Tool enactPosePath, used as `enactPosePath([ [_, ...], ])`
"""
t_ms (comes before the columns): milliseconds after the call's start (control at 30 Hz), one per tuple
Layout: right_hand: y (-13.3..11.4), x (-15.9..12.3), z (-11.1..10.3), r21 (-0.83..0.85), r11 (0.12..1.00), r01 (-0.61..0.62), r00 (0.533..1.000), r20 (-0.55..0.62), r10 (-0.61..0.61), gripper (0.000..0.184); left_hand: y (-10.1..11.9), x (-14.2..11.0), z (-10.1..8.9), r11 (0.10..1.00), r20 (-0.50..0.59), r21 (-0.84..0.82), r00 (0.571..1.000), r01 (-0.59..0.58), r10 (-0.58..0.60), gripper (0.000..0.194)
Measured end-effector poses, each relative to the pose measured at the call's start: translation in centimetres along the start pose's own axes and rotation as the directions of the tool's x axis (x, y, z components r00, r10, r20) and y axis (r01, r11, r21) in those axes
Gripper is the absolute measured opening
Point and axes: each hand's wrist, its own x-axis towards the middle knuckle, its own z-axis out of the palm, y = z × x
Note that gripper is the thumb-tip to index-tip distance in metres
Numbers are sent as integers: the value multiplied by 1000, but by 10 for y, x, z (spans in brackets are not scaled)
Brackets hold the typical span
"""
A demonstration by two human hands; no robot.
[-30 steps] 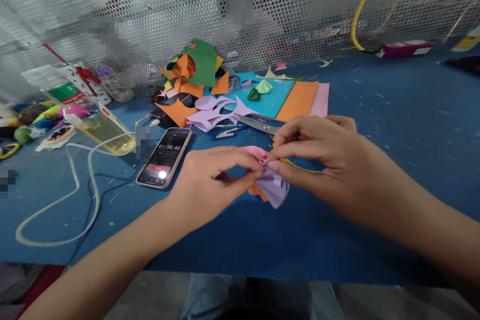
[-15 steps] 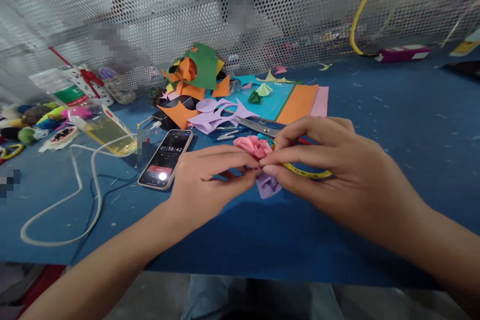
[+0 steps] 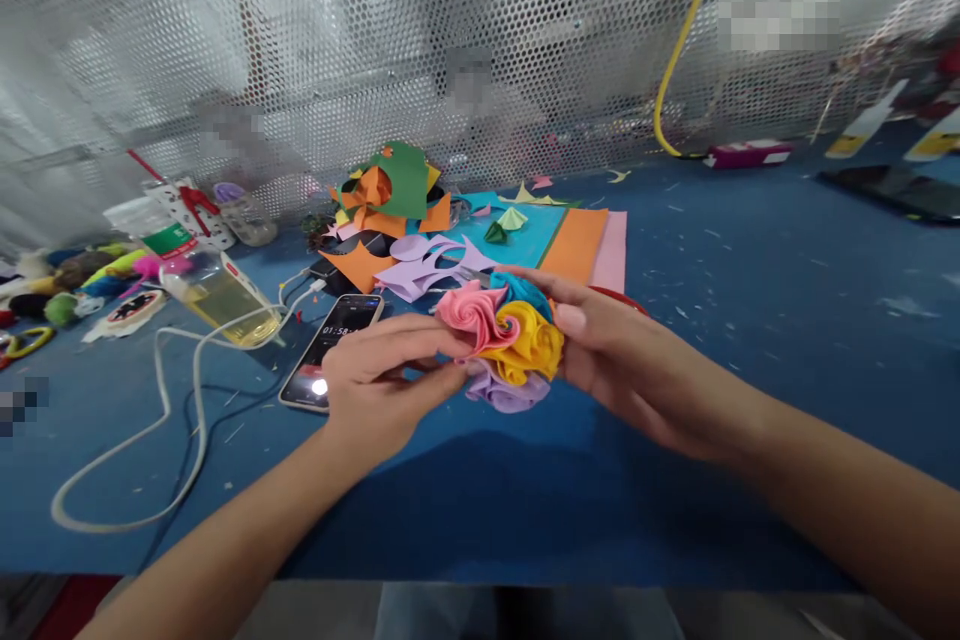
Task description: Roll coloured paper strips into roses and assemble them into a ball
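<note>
A rounded bunch of swirled, folded flowers is held up over the table, pink at upper left, yellow in the middle, blue at the back and purple below. My left hand pinches the bunch at its left side, thumb and fingers by the pink and purple flowers. Around the right side curls my right hand, its thumb near the blue and yellow flowers and its other fingers partly hidden behind. A red curved band shows behind my right hand. What joins the flowers underneath is hidden.
A lit phone lies left of the bunch, with a white cable looping beside a tilted bottle. Coloured scraps and stacked orange sheets lie behind. A perforated metal screen borders the blue table.
The bunch has turned so its pink and yellow flowers face me. My right hand has gone from pinching at the middle to cupping the right side. The view has shifted slightly.
</note>
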Motion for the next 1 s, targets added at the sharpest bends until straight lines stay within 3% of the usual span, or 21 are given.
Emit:
enactPosePath([
  [133, -1, 0, -1, 64, 998, -29, 995, -91, 35, 58, -7, -3, 0, 999, -6, -24, 999, -37, 37, 20],
  [367, 2, 4, -2, 257, 962, -92, 970, -194, 145, 47, -9, -6, 2, 1000, -14, -20, 1000, 10, -10, 31],
  [500, 3, 7, -3, 321, 940, -112, 978, -134, 162, 32, -10, -6, 3, 996, -41, -30, 996, 82, -83, 25],
  [567, 3, 9, -4, 324, 938, -122, 980, -110, 166, 26, -10, -5, 2, 999, -93, 25, 995, 29, -26, 20],
  [667, 6, 10, -5, 366, 918, -150, 969, -130, 210, 24, -8, -1, 0, 975, -125, 177, 980, -133, 157, 16],
  [833, 11, 12, -6, 451, 871, -194, 943, -159, 292, 19, 0, 0, -1, 875, -4, 395, 952, -279, 305, 11],
  [1000, 15, 11, 1, 467, 860, -207, 959, -77, 273, 21, 5, -2, 4, 855, 74, 499, 990, -142, 121, 22],
])
